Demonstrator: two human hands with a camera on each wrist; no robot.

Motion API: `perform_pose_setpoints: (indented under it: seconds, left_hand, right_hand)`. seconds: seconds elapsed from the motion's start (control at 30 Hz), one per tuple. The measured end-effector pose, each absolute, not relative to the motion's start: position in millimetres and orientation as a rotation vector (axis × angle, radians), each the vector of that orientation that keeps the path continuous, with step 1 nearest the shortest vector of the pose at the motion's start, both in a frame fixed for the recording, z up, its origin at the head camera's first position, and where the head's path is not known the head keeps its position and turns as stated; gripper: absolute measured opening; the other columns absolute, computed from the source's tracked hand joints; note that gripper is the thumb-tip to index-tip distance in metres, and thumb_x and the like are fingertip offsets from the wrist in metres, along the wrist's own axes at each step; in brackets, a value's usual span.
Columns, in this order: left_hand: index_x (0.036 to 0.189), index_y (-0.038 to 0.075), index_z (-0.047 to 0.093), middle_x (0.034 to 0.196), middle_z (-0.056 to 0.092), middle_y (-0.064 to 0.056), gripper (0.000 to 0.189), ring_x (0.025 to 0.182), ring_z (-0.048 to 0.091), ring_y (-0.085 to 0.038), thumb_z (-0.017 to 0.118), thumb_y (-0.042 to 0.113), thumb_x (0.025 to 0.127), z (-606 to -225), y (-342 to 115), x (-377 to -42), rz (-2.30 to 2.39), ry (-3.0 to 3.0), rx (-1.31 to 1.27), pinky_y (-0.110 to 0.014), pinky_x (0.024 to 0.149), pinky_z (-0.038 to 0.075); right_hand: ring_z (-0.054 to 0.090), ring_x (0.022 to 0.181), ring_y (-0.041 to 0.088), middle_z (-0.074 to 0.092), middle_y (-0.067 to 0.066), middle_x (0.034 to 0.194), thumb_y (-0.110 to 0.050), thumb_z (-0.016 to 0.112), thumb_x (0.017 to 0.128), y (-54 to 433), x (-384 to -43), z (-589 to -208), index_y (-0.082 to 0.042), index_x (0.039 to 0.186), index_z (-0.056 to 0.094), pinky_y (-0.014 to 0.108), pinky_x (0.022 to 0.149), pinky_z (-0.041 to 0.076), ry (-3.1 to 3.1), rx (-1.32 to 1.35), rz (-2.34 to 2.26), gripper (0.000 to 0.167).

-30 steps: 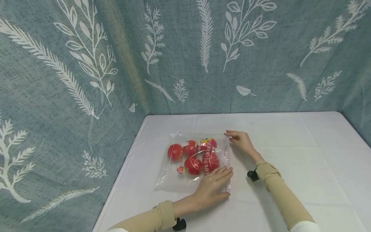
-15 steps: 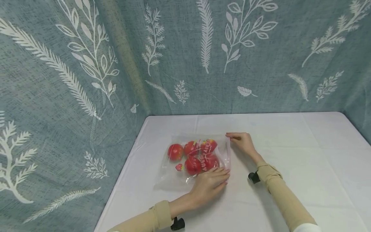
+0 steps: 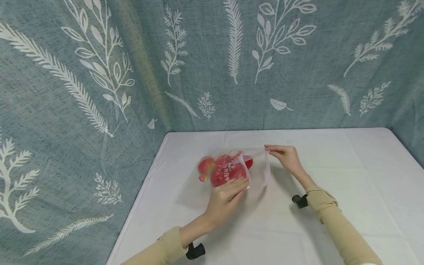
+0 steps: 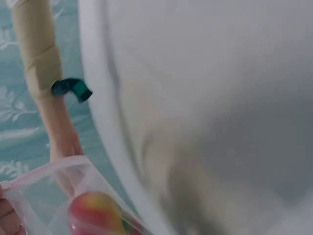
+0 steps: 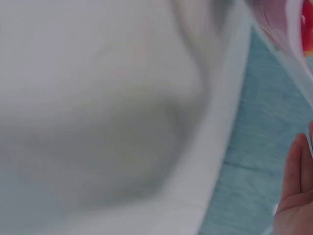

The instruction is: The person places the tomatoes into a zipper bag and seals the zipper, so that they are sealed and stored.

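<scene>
A clear zip bag (image 3: 267,167) with pinkish edges lies on the table, its mouth spread apart toward the right. Several red, apple-like fruits (image 3: 218,176) sit inside; one fruit (image 4: 95,215) shows yellow patches in the left wrist view. My left hand (image 3: 222,200) grips the near edge of the mouth, beside the closest fruits. At the far corner, my right hand (image 3: 287,158) pinches the other edge, lifted off the table. The left wrist view catches curled left fingers (image 4: 10,218) at the bag's rim. In the right wrist view only part of the right hand (image 5: 296,196) shows.
A white cloth covers the table (image 3: 331,206). Blue-green leaf-patterned curtains (image 3: 212,66) hang behind it and along the left side. Each wrist carries a small black camera (image 3: 195,251).
Both hands have raised the bag's edges. The left hand has drawn back leftward with the near edge, the right has gone slightly right and up, and the mouth has parted.
</scene>
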State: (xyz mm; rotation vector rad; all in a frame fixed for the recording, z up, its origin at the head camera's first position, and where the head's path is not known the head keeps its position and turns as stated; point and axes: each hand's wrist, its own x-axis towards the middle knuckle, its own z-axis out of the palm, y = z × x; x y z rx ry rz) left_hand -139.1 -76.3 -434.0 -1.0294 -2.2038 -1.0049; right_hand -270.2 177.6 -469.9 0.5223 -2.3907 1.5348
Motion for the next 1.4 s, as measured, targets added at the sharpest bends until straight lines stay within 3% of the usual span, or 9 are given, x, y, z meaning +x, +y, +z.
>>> perform_pose_setpoints:
  seconds: [0.1,0.2,0.37,0.43,0.5,0.67,0.7,0.9,1.4]
  left_hand:
    - [0.112,-0.003,0.068,0.112,0.069,-0.015,0.032,0.106,0.066,-0.024,0.070,-0.002,0.080,-420,-79,-143,-1.120,-2.113,-0.988,-0.031,0.093,0.049]
    - [0.113,-0.005,0.067,0.112,0.068,-0.017,0.032,0.106,0.065,-0.028,0.068,-0.007,0.081,-406,-81,-149,-1.288,-2.037,-0.898,-0.019,0.088,0.050]
    - [0.112,-0.009,0.066,0.108,0.068,-0.022,0.025,0.100,0.067,-0.014,0.060,-0.003,0.088,-383,-85,-167,-1.570,-1.899,-0.680,-0.009,0.071,0.044]
    - [0.112,-0.011,0.064,0.107,0.067,-0.026,0.024,0.098,0.065,-0.006,0.058,0.000,0.091,-373,-86,-177,-1.677,-1.840,-0.615,-0.012,0.079,0.048]
    - [0.113,-0.010,0.064,0.106,0.066,-0.027,0.025,0.088,0.065,0.002,0.057,0.003,0.093,-365,-86,-188,-1.751,-1.803,-0.555,-0.014,0.077,0.050]
    - [0.116,-0.005,0.065,0.106,0.066,-0.025,0.027,0.072,0.063,0.004,0.058,0.008,0.093,-352,-88,-216,-1.842,-1.791,-0.484,-0.022,0.085,0.053]
    - [0.116,-0.004,0.065,0.106,0.066,-0.025,0.027,0.083,0.066,0.002,0.058,0.008,0.093,-351,-88,-221,-1.858,-1.800,-0.477,-0.025,0.090,0.052]
    - [0.117,-0.001,0.065,0.113,0.065,-0.021,0.028,0.102,0.064,-0.002,0.058,0.012,0.093,-357,-85,-240,-1.998,-1.890,-0.398,-0.029,0.094,0.050]
    - [0.120,0.003,0.065,0.111,0.068,-0.014,0.029,0.106,0.064,-0.006,0.060,0.015,0.093,-373,-86,-239,-2.071,-1.956,-0.435,-0.029,0.097,0.048]
  right_hand:
    - [0.059,0.101,-0.010,0.065,0.020,0.117,-0.006,0.064,0.088,189,-267,-454,0.000,0.104,0.072,0.005,0.081,0.046,-2.382,0.501,1.527,0.019]
    - [0.053,0.099,-0.019,0.062,0.022,0.122,-0.005,0.061,0.090,201,-262,-436,0.002,0.104,0.070,0.005,0.082,0.045,-2.381,0.489,1.508,0.018]
    - [0.052,0.105,-0.016,0.061,0.016,0.127,-0.014,0.058,0.094,215,-249,-401,-0.001,0.106,0.067,0.006,0.085,0.044,-2.359,0.471,1.499,0.020]
    - [0.054,0.107,-0.013,0.062,0.009,0.127,-0.016,0.057,0.095,219,-243,-386,-0.001,0.106,0.066,0.007,0.086,0.044,-2.329,0.477,1.516,0.021]
    - [0.056,0.108,-0.009,0.064,0.002,0.126,-0.016,0.056,0.095,223,-236,-373,-0.001,0.107,0.064,0.008,0.087,0.045,-2.290,0.489,1.545,0.020]
    - [0.064,0.096,-0.003,0.067,-0.015,0.115,-0.015,0.057,0.095,234,-220,-350,-0.003,0.109,0.063,0.009,0.080,0.048,-2.213,0.471,1.584,0.019]
    - [0.065,0.093,-0.003,0.068,-0.018,0.111,-0.015,0.058,0.094,236,-216,-348,-0.004,0.108,0.064,0.009,0.078,0.048,-2.204,0.450,1.576,0.018]
    - [0.064,0.085,-0.009,0.067,-0.027,0.086,-0.012,0.059,0.093,249,-196,-347,-0.009,0.103,0.066,0.007,0.076,0.048,-2.195,0.333,1.519,0.012]
    - [0.065,0.086,-0.007,0.069,-0.023,0.089,-0.006,0.059,0.092,252,-179,-358,-0.005,0.110,0.065,0.007,0.079,0.048,-2.194,0.364,1.579,0.019]
